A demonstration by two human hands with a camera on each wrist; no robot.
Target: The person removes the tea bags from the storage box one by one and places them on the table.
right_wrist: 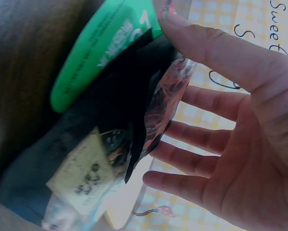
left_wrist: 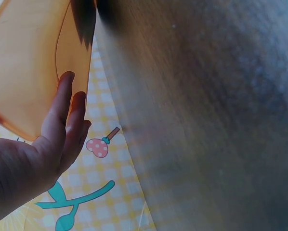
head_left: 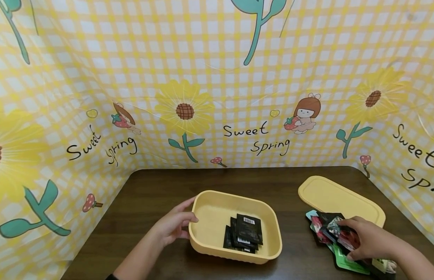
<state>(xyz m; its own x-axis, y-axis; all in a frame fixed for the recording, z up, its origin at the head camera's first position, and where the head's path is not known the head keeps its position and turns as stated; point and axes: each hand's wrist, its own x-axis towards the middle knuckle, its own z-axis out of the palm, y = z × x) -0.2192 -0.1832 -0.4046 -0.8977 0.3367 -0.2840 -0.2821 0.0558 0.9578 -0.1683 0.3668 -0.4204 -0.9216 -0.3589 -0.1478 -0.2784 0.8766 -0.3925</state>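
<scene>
My left hand grips the left wall of a yellow plastic box, its fingers reaching around the rim. In the left wrist view, the fingers of that hand lie along the box's outer side. Several black sachets with barcodes lie overlapped inside the box. At the right, my right hand holds a small packet with a reddish picture between thumb and fingers. It comes from over a loose pile of packets, including a green one and a black one with a cream label.
A yellow lid lies flat at the back right, just behind the packet pile. Everything stands on a dark brown wooden table. Yellow checked cloth with flower prints rises along the back and both sides.
</scene>
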